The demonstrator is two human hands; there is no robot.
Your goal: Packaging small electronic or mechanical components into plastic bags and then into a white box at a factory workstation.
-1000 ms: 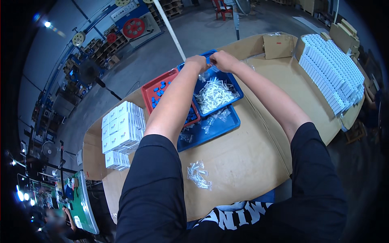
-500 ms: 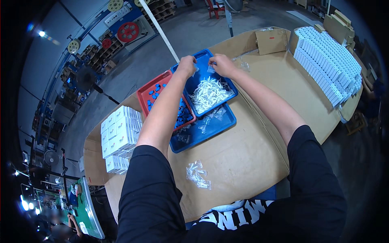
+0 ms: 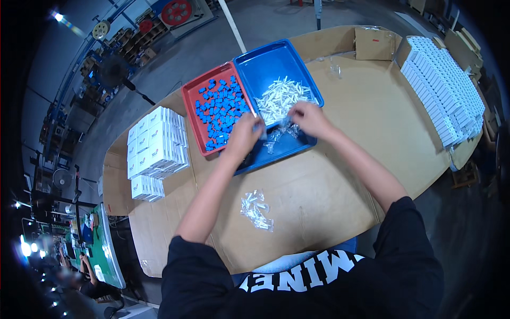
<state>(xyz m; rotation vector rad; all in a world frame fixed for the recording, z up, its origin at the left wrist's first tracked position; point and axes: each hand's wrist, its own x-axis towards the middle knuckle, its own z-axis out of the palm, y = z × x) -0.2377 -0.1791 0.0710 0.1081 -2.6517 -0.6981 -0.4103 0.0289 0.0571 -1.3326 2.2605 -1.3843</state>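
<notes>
My left hand [image 3: 246, 135] is closed at the lower right edge of the red tray [image 3: 192, 90], with clear plastic at its fingertips. Across from it, my right hand [image 3: 311, 119] pinches a small clear plastic bag over the near end of the upper blue tray [image 3: 260, 59]; blur softens both grips. That tray holds a heap of slim white pieces [image 3: 282, 97]. Small blue plastic parts [image 3: 220, 109] lie scattered through the red tray. Below my hands, a lower blue tray [image 3: 273, 158] holds crumpled clear bags [image 3: 273, 142].
Clear bags of white pieces [image 3: 257, 210] lie on the cardboard-covered table [image 3: 319, 212] nearer me. White boxes [image 3: 154, 141] are stacked at left, rows of white blocks [image 3: 441, 93] at far right. A raised cardboard edge [image 3: 324, 45] borders the back. Another person sits by a green table [image 3: 109, 252].
Both hands have come back toward me from the far part of the upper blue tray to its near end. The view has shifted, and more of the red tray shows.
</notes>
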